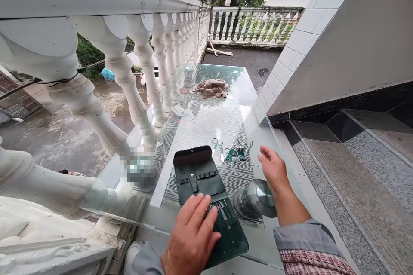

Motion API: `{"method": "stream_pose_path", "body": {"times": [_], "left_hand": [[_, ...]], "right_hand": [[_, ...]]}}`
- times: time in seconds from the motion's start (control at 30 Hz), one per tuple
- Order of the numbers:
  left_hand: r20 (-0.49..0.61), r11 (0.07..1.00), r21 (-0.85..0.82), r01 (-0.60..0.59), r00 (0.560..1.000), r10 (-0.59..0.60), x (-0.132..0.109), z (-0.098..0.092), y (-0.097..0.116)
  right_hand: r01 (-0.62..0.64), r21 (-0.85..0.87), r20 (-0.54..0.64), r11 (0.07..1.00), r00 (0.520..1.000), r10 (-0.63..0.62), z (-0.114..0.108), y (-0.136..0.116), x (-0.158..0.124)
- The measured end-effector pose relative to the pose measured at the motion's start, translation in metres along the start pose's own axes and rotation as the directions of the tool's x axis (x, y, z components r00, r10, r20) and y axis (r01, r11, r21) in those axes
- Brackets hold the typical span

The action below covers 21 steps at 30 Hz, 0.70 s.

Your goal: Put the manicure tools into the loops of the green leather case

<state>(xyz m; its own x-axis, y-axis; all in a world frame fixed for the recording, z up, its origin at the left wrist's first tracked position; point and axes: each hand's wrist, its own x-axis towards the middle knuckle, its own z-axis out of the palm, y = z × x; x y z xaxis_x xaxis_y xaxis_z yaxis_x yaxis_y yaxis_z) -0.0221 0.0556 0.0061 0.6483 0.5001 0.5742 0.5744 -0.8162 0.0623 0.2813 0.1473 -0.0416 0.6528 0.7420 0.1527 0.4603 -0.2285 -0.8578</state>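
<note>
A dark green tool case (pixel 201 180) lies unfolded on a glass tabletop (pixel 209 120). My left hand (pixel 192 234) rests flat on its near half, fingers spread over several small metal tools held in its straps. My right hand (pixel 272 167) hovers open at the table's right edge, empty, fingers loosely curled. Just beyond it lie small green-handled scissors (pixel 217 142) and other loose manicure tools (pixel 238 151) on the glass.
A white stone balustrade (pixel 129 64) runs along the left. A crumpled brown cloth (pixel 211 88) and a glass jar (pixel 189 76) sit at the far end. A metal table foot (pixel 254 200) shows under the glass. Tiled steps (pixel 355 172) rise at right.
</note>
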Motion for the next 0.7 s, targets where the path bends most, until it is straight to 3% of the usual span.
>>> {"method": "stream_pose_path", "body": {"times": [0.1, 0.17, 0.33, 0.5, 0.7], "left_hand": [[-0.173, 0.987, -0.068, -0.148, 0.976, 0.135, -0.003, 0.006, 0.016], [-0.207, 0.978, -0.057, -0.203, 0.96, 0.187, -0.008, 0.013, 0.025], [-0.112, 0.97, -0.013, -0.243, 0.964, 0.24, -0.02, 0.027, 0.035], [-0.057, 0.958, 0.014, -0.287, 0.956, 0.287, -0.018, 0.025, 0.035], [-0.181, 0.97, -0.001, -0.241, 0.954, 0.237, -0.014, 0.022, 0.034]], "right_hand": [[0.075, -0.168, 0.065, 0.983, 0.996, -0.064, 0.003, -0.003, 0.001], [0.183, -0.329, 0.121, 0.927, 0.981, -0.151, 0.006, -0.006, 0.001], [0.279, -0.523, 0.195, 0.805, 0.959, -0.205, 0.012, -0.006, 0.001], [0.31, -0.582, 0.19, 0.752, 0.951, -0.245, 0.01, -0.005, -0.002], [0.276, -0.614, 0.142, 0.74, 0.96, -0.241, 0.006, -0.008, -0.004]]}}
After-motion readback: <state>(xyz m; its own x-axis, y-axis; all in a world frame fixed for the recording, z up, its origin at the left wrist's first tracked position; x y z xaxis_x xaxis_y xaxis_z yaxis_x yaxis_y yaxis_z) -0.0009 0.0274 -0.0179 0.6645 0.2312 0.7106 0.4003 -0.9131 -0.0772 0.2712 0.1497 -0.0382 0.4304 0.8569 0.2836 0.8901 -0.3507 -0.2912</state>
